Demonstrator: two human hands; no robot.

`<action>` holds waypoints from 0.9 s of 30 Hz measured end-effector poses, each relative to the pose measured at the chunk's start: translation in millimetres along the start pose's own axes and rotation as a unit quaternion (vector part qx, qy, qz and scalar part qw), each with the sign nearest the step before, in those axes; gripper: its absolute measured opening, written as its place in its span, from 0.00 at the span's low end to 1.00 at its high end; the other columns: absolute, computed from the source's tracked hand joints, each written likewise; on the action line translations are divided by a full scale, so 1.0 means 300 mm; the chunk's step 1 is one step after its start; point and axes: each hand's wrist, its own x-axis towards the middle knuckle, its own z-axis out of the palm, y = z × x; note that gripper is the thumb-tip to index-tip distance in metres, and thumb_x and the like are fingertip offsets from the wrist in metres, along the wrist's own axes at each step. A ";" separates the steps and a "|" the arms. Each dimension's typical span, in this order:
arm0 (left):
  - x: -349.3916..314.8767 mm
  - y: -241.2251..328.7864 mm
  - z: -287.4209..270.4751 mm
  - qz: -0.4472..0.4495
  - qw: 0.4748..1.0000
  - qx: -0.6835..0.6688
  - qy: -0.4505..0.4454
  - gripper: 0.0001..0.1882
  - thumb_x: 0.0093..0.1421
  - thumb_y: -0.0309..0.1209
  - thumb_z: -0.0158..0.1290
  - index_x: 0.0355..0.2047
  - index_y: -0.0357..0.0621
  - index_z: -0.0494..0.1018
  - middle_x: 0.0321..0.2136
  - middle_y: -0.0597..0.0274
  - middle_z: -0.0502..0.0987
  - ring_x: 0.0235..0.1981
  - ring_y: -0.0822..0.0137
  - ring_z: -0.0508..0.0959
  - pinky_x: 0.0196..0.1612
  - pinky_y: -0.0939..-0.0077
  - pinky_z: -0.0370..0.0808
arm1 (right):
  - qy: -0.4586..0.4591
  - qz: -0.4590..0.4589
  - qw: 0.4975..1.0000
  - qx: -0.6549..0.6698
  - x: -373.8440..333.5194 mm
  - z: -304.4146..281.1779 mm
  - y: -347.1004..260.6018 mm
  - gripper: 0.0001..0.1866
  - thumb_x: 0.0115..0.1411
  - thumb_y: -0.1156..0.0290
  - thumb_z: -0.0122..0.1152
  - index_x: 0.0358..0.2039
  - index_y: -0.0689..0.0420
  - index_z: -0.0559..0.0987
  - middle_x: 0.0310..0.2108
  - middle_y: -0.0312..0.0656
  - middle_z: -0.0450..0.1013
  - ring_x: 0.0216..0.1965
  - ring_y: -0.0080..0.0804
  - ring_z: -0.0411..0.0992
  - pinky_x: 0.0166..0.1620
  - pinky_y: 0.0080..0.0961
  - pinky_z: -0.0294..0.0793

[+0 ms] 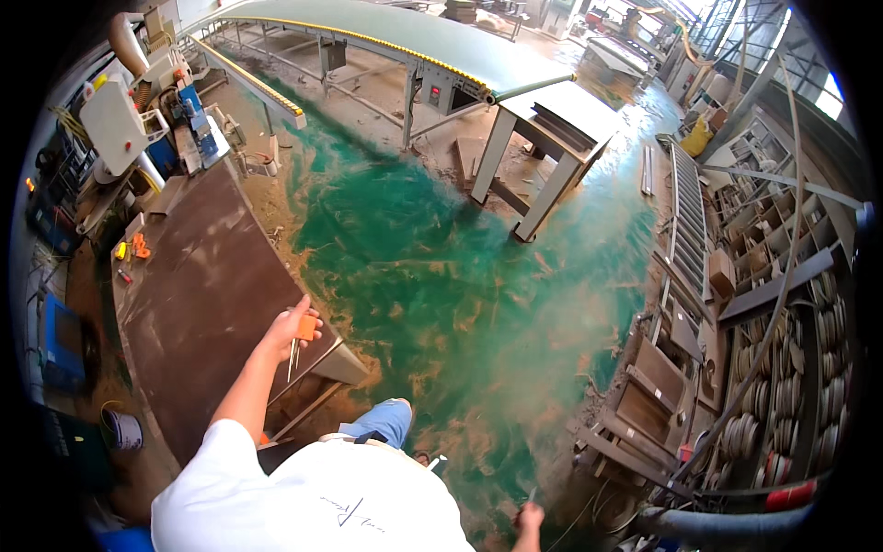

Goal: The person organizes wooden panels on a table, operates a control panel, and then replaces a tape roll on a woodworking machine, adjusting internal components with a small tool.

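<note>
My left hand (289,329) is closed round a small orange block-shaped thing (307,327), above the near corner of a dark brown tabletop (202,267). Two thin metal strips (293,357) point down from the same hand; whether they belong to the orange thing I cannot tell. Low in the picture, out to the right over the green floor, my right hand (529,519) hangs with its fingers curled. Something thin and pale shows at its top, too small to name.
A long conveyor (368,23) with a yellow edge runs across the back. At its end stands a table (561,115). Racks with grey discs (786,396) and leaning panels (653,386) line the right. Machinery (115,129) stands left; orange clamps (140,246) lie on the tabletop.
</note>
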 end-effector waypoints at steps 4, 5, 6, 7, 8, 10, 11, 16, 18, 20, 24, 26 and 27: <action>0.207 0.082 0.127 0.011 0.999 -0.044 0.007 0.25 0.69 0.55 0.53 0.50 0.46 0.71 0.40 0.60 0.80 0.33 0.67 0.84 0.21 0.80 0.73 | 0.028 -0.035 0.999 0.003 0.298 0.057 -0.824 0.09 0.66 0.66 0.56 0.43 0.57 0.74 0.17 0.37 0.68 0.13 0.28 0.67 0.15 0.30 0.67; 0.275 0.128 0.205 0.030 0.998 -0.056 0.005 0.24 0.68 0.51 0.57 0.52 0.46 0.69 0.40 0.61 0.80 0.32 0.68 0.84 0.22 0.81 0.72 | 0.023 -0.065 0.997 0.017 0.351 0.097 -0.986 0.12 0.66 0.67 0.57 0.46 0.57 0.74 0.19 0.36 0.68 0.13 0.27 0.67 0.15 0.29 0.66; 0.347 0.171 0.279 0.047 0.997 -0.068 0.004 0.25 0.66 0.46 0.61 0.55 0.47 0.67 0.40 0.63 0.79 0.31 0.68 0.83 0.22 0.81 0.72 | 0.018 -0.079 0.997 0.016 0.388 0.166 -1.137 0.12 0.66 0.66 0.57 0.46 0.56 0.74 0.19 0.36 0.68 0.14 0.28 0.67 0.16 0.30 0.69; 0.480 0.181 0.303 0.052 0.997 -0.048 -0.018 0.28 0.65 0.41 0.64 0.59 0.47 0.65 0.44 0.62 0.79 0.33 0.68 0.84 0.22 0.81 0.72 | 0.008 -0.092 0.996 0.015 0.413 0.265 -1.278 0.11 0.67 0.65 0.57 0.47 0.56 0.75 0.19 0.35 0.68 0.14 0.29 0.68 0.18 0.30 0.72; 0.585 0.219 0.372 0.048 0.999 -0.015 -0.020 0.29 0.62 0.39 0.66 0.58 0.46 0.66 0.44 0.62 0.78 0.32 0.70 0.84 0.22 0.82 0.71 | -0.023 -0.110 0.993 0.037 0.431 0.346 -1.362 0.13 0.66 0.65 0.59 0.47 0.56 0.76 0.20 0.36 0.69 0.15 0.29 0.69 0.18 0.30 0.72; 0.727 0.402 0.606 0.050 0.996 0.069 -0.033 0.31 0.59 0.39 0.68 0.57 0.43 0.68 0.36 0.65 0.80 0.29 0.74 0.82 0.24 0.83 0.70 | -0.082 -0.096 0.992 -0.003 0.394 0.529 -1.560 0.14 0.65 0.67 0.61 0.49 0.57 0.77 0.21 0.38 0.71 0.16 0.29 0.70 0.19 0.30 0.73; 0.811 0.487 0.731 0.047 0.993 0.092 -0.054 0.30 0.59 0.39 0.69 0.56 0.42 0.69 0.35 0.65 0.80 0.28 0.74 0.82 0.25 0.82 0.71 | -0.119 -0.104 0.987 0.007 0.423 0.592 -1.624 0.14 0.65 0.69 0.62 0.48 0.58 0.77 0.21 0.38 0.72 0.16 0.29 0.71 0.20 0.31 0.73; 1.293 0.803 1.207 0.152 0.956 0.196 -0.154 0.31 0.64 0.42 0.64 0.59 0.38 0.66 0.30 0.65 0.79 0.24 0.74 0.80 0.28 0.78 0.75 | -0.173 -0.046 0.982 -0.059 0.552 0.913 -1.965 0.18 0.63 0.68 0.65 0.51 0.60 0.77 0.23 0.38 0.72 0.20 0.29 0.74 0.21 0.30 0.74; 1.457 0.927 1.391 0.184 0.939 0.210 -0.202 0.35 0.67 0.46 0.59 0.64 0.36 0.60 0.30 0.62 0.79 0.23 0.72 0.79 0.30 0.75 0.77 | -0.161 -0.029 0.982 -0.090 0.662 0.981 -2.025 0.18 0.61 0.68 0.67 0.51 0.61 0.80 0.27 0.40 0.77 0.24 0.30 0.76 0.28 0.31 0.77; 1.637 1.055 1.531 0.197 0.914 0.256 -0.246 0.38 0.72 0.55 0.48 0.68 0.38 0.55 0.32 0.58 0.79 0.24 0.70 0.80 0.32 0.73 0.78 | -0.128 -0.028 0.977 -0.167 0.664 1.069 -2.226 0.18 0.60 0.69 0.68 0.49 0.62 0.83 0.34 0.45 0.81 0.32 0.34 0.79 0.38 0.31 0.80; 2.021 1.324 1.908 0.212 0.902 0.232 -0.296 0.33 0.74 0.56 0.42 0.66 0.44 0.64 0.30 0.60 0.79 0.26 0.70 0.79 0.34 0.73 0.78 | -0.072 0.097 0.992 -0.025 1.040 1.181 -2.224 0.18 0.64 0.67 0.63 0.51 0.61 0.77 0.25 0.42 0.73 0.16 0.37 0.73 0.19 0.37 0.79; 2.180 1.474 2.081 0.222 0.890 0.257 -0.305 0.31 0.75 0.56 0.41 0.65 0.46 0.67 0.30 0.61 0.79 0.26 0.71 0.79 0.35 0.73 0.77 | -0.051 0.211 0.976 0.028 1.171 1.246 -2.320 0.15 0.66 0.65 0.59 0.49 0.61 0.76 0.23 0.43 0.72 0.16 0.38 0.73 0.19 0.38 0.77; 2.250 1.558 2.159 0.238 0.876 0.285 -0.308 0.30 0.75 0.56 0.41 0.65 0.48 0.69 0.30 0.62 0.79 0.26 0.71 0.79 0.35 0.73 0.76 | -0.050 0.241 0.968 0.056 1.222 1.304 -2.397 0.14 0.68 0.63 0.56 0.44 0.61 0.77 0.23 0.44 0.74 0.16 0.38 0.73 0.19 0.39 0.76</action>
